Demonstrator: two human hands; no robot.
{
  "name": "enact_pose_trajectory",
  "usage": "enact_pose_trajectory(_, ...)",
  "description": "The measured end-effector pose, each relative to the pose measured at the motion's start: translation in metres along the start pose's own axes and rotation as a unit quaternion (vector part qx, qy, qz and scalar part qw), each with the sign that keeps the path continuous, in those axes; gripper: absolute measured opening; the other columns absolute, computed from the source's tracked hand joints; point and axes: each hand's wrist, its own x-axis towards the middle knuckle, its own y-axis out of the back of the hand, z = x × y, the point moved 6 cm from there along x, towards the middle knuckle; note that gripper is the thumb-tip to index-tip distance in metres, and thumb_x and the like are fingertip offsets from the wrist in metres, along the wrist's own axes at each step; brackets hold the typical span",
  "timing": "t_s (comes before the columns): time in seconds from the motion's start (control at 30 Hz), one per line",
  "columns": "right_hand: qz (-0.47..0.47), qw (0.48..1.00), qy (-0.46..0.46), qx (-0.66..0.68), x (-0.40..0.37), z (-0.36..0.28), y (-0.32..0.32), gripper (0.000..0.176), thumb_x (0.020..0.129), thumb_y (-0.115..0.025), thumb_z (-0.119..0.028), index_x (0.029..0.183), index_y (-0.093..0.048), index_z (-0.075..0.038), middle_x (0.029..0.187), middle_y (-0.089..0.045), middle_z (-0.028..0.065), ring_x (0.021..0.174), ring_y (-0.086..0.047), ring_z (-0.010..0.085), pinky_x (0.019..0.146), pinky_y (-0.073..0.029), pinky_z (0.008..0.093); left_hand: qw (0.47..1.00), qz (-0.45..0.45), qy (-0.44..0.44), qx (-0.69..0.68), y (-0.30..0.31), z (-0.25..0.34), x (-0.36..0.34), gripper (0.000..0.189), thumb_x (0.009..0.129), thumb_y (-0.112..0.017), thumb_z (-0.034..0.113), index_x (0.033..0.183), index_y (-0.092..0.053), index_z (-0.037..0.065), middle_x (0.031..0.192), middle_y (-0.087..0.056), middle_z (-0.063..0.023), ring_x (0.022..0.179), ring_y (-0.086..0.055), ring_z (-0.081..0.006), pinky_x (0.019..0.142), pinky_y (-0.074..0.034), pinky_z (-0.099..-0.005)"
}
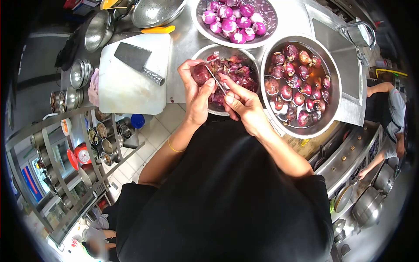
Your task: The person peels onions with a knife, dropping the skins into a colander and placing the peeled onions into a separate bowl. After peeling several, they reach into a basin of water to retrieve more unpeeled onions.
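My left hand (pixel 197 97) is wrapped round a red onion (pixel 200 74) with its dark skin on. In my right hand (pixel 244 105) is a small knife (pixel 216 79), its blade against the onion's right side. Both hands are over a metal bowl (pixel 253 61) holding loose red onion skins (pixel 238 72). To the right stands a large metal basin (pixel 301 134) of liquid with several unpeeled red onions (pixel 299 98) in it. Beyond the skins, a perforated colander (pixel 271 22) holds several peeled purple onions (pixel 229 25).
On the left, a cleaver (pixel 133 56) lies on a white cutting board (pixel 131 94). An orange-handled tool (pixel 158 29) is behind it. A sink (pixel 345 56) is at the right. Metal shelving (pixel 94 174) stands lower left. Another person's arm (pixel 373 163) reaches toward pans at far right.
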Motion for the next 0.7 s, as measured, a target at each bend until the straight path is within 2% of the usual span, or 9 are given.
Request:
enact_pose_trajectory(0.1, 0.009, 1.0, 0.025, -0.013, 0.005, 0.004, 0.002, 0.049, 0.095, -0.055, -0.01, 0.142, -0.041, -0.009, 0.072, -0.048, -0.0017, 0.058, -0.041, 0.0054, 0.051, -0.036, 0.019, 0.998, -0.01, 0.062, -0.031, -0.001, -0.003, -0.003, 0.042, 0.089, -0.053, 0.007, 0.124, -0.028, 0.011, 0.1, -0.048, -0.0051, 0.08, -0.047, -0.0085, 0.066, -0.04, -0.0215)
enact_pose_trajectory(0.23, 0.035, 0.995, 0.069, -0.069, 0.008, -0.001, 0.001, 0.048, 0.094, -0.053, -0.003, 0.14, -0.041, -0.004, 0.074, -0.051, -0.0015, 0.061, -0.043, 0.0045, 0.054, -0.037, 0.0181, 0.981, 0.012, 0.159, -0.113, -0.003, -0.007, -0.004, 0.039, 0.09, -0.05, 0.006, 0.122, -0.029, 0.013, 0.096, -0.047, -0.0039, 0.072, -0.045, -0.0071, 0.058, -0.038, -0.0198)
enact_pose_trajectory(0.37, 0.015, 0.999, 0.045, -0.011, 0.013, 0.01, 0.007, 0.045, 0.095, -0.055, -0.008, 0.139, -0.044, -0.005, 0.076, -0.051, -0.0019, 0.065, -0.046, 0.0065, 0.052, -0.038, 0.0201, 0.991, -0.012, 0.129, -0.04, -0.002, -0.008, -0.003, 0.041, 0.089, -0.053, 0.008, 0.122, -0.029, 0.009, 0.103, -0.045, -0.008, 0.083, -0.047, -0.0119, 0.07, -0.043, -0.0257)
enact_pose_trajectory(0.43, 0.026, 0.998, 0.04, 0.045, 0.014, 0.012, 0.001, 0.046, 0.094, -0.055, -0.007, 0.139, -0.044, -0.004, 0.076, -0.052, -0.0014, 0.064, -0.045, 0.0061, 0.052, -0.038, 0.02, 0.957, -0.019, -0.129, 0.261, -0.007, 0.012, 0.001, 0.045, 0.086, -0.056, 0.01, 0.121, -0.029, 0.004, 0.112, -0.04, -0.0145, 0.1, -0.045, -0.0199, 0.088, -0.04, -0.0361)
enact_pose_trajectory(0.47, 0.035, 0.994, 0.035, 0.099, 0.014, 0.013, 0.0, 0.047, 0.094, -0.055, -0.006, 0.139, -0.043, -0.003, 0.075, -0.053, -0.0008, 0.062, -0.045, 0.0058, 0.053, -0.038, 0.0199, 0.956, -0.034, -0.141, 0.254, -0.008, 0.01, 0.001, 0.049, 0.084, -0.06, 0.012, 0.12, -0.029, 0.0, 0.118, -0.034, -0.0193, 0.11, -0.038, -0.0257, 0.098, -0.031, -0.0423)
enact_pose_trajectory(0.57, 0.035, 0.994, 0.022, 0.103, 0.018, 0.013, 0.002, 0.045, 0.094, -0.054, -0.007, 0.138, -0.044, -0.004, 0.074, -0.053, -0.0008, 0.062, -0.045, 0.0062, 0.051, -0.037, 0.0204, 0.93, -0.054, -0.194, 0.307, -0.007, 0.008, 0.004, 0.051, 0.086, -0.061, 0.017, 0.123, -0.03, 0.002, 0.126, -0.034, -0.0172, 0.115, -0.038, -0.0247, 0.102, -0.029, -0.0399)
enact_pose_trajectory(0.6, 0.017, 0.991, 0.003, 0.136, 0.021, 0.013, 0.003, 0.045, 0.095, -0.055, -0.008, 0.138, -0.044, -0.004, 0.073, -0.053, -0.0007, 0.061, -0.046, 0.0062, 0.05, -0.037, 0.0207, 0.908, -0.049, -0.217, 0.356, -0.006, 0.01, 0.004, 0.047, 0.087, -0.059, 0.014, 0.123, -0.03, 0.006, 0.122, -0.038, -0.0141, 0.103, -0.044, -0.0206, 0.092, -0.038, -0.0361)
enact_pose_trajectory(0.63, -0.027, 0.986, -0.039, 0.161, 0.023, 0.012, 0.006, 0.046, 0.094, -0.056, -0.009, 0.138, -0.044, -0.004, 0.072, -0.053, -0.0003, 0.059, -0.046, 0.0063, 0.05, -0.038, 0.0205, 0.908, -0.05, -0.216, 0.355, -0.006, 0.012, 0.004, 0.047, 0.087, -0.059, 0.014, 0.123, -0.03, 0.006, 0.122, -0.038, -0.0141, 0.103, -0.044, -0.0206, 0.092, -0.038, -0.0361)
enact_pose_trajectory(0.7, -0.043, 0.993, -0.029, 0.101, 0.027, 0.003, 0.015, 0.046, 0.094, -0.057, -0.01, 0.138, -0.045, -0.004, 0.072, -0.054, -0.0002, 0.057, -0.044, 0.006, 0.05, -0.037, 0.0202, 0.994, -0.056, 0.025, 0.091, 0.005, -0.009, 0.01, 0.042, 0.089, -0.057, 0.012, 0.122, -0.03, 0.011, 0.113, -0.044, -0.0096, 0.085, -0.047, -0.0142, 0.072, -0.042, -0.0293)
